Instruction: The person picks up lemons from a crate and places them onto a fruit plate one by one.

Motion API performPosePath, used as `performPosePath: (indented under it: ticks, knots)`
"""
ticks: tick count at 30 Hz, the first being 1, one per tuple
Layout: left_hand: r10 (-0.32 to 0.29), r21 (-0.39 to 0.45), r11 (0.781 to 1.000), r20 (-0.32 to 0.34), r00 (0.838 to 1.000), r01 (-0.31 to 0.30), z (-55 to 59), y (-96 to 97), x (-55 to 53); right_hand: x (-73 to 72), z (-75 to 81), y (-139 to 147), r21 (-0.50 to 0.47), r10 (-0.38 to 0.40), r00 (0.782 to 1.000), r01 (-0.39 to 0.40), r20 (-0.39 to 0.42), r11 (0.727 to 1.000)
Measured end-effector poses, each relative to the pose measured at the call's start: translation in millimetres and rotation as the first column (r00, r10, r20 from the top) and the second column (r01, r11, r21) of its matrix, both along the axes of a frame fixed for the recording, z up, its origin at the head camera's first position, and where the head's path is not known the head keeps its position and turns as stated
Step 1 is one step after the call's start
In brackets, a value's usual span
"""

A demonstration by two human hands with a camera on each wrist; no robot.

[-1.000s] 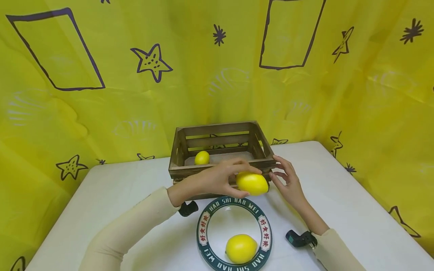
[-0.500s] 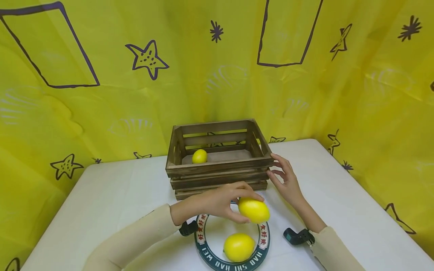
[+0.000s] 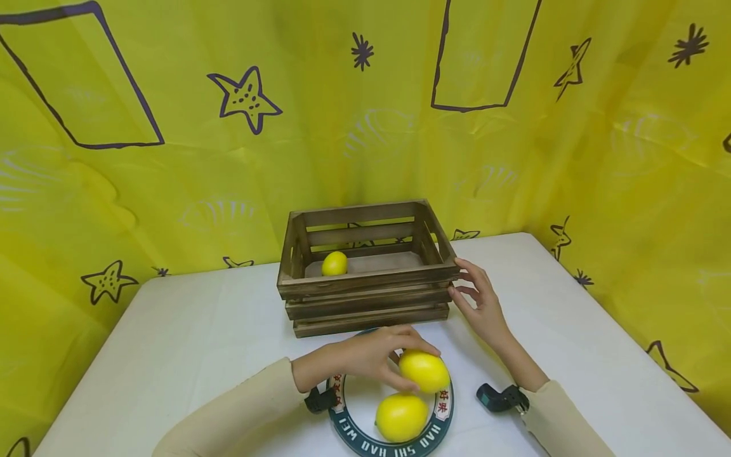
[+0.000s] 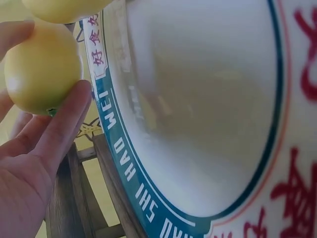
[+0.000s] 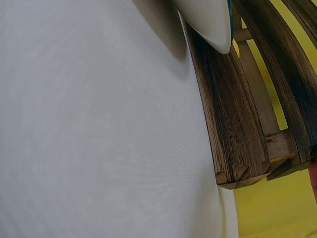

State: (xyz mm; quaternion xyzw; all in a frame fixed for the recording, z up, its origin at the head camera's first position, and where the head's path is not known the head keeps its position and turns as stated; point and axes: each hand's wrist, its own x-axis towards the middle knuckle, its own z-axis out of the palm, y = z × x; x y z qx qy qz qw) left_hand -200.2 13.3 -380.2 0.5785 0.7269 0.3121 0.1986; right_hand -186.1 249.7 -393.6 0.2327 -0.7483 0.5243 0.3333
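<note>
My left hand (image 3: 371,355) grips a yellow lemon (image 3: 425,371) between thumb and fingers, low over a white plate with a green lettered rim (image 3: 349,433). In the left wrist view the fingers wrap round this lemon (image 4: 42,74), beside the plate's rim. A second lemon (image 3: 401,419) lies on the plate, just in front of the held one. At the front right corner of a brown wooden crate (image 3: 368,295), my right hand (image 3: 482,308) holds the slats with bent fingers and thumb. Only a sliver of that hand shows in the right wrist view.
Another lemon (image 3: 334,263) sits inside the crate at its left. The crate stands near the back edge of the white table (image 3: 200,336), against a yellow curtain (image 3: 320,127) with drawn stars. The plate stands right in front of the crate.
My left hand has brought its lemon down and toward me, from in front of the crate to low over the plate. My right hand keeps its place at the crate's corner.
</note>
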Motion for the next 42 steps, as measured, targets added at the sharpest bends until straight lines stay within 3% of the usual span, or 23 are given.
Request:
performPosePath:
  ticks: [13, 24, 31, 42]
  knots:
    - [0.001, -0.076, 0.997, 0.002, 1.0, 0.0, -7.1, 3.5, -3.2, -0.4, -0.9, 0.7, -0.003, 0.004, 1.0, -0.004, 0.006, 1.0]
    - [0.019, -0.204, 0.979, 0.024, 1.0, -0.014, -9.5, 2.0, -5.5, -4.3, -6.1, 3.3, -0.004, 0.004, 1.0, -0.004, 0.01, 1.0]
    - [-0.006, -0.217, 0.976, 0.042, 0.999, 0.015, -8.7, 0.6, -7.3, -16.3, -23.5, 11.5, -0.012, 0.021, 1.0, -0.021, 0.012, 1.0]
    - [-0.041, -0.236, 0.97, 0.092, 0.995, 0.062, -5.2, -3.0, -8.3, -12.7, -19.3, 8.3, -0.001, -0.005, 1.0, 0.005, 0.0, 1.0]
